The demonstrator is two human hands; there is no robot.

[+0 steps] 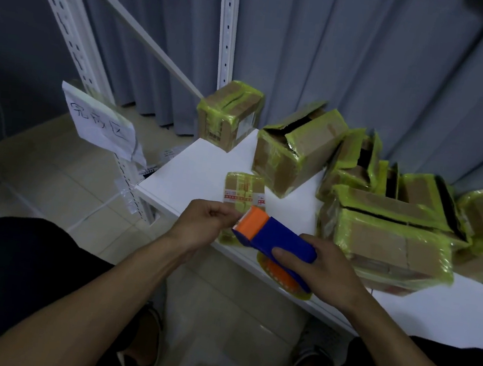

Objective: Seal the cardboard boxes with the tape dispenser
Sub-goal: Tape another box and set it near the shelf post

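Blue and orange plastic tape dispenser (270,237) is clamped in my right hand (324,267), over the small flat cardboard box (243,192) at the white table (199,172) edge. My left hand (202,226) curls at the cutter; if it pinches tape I cannot tell. The teeth could nick it.

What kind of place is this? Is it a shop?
Probably a small packing or shipping room: taped boxes piled on a white table, a tape dispenser in the right hand, and a metal rack with a handwritten sign.
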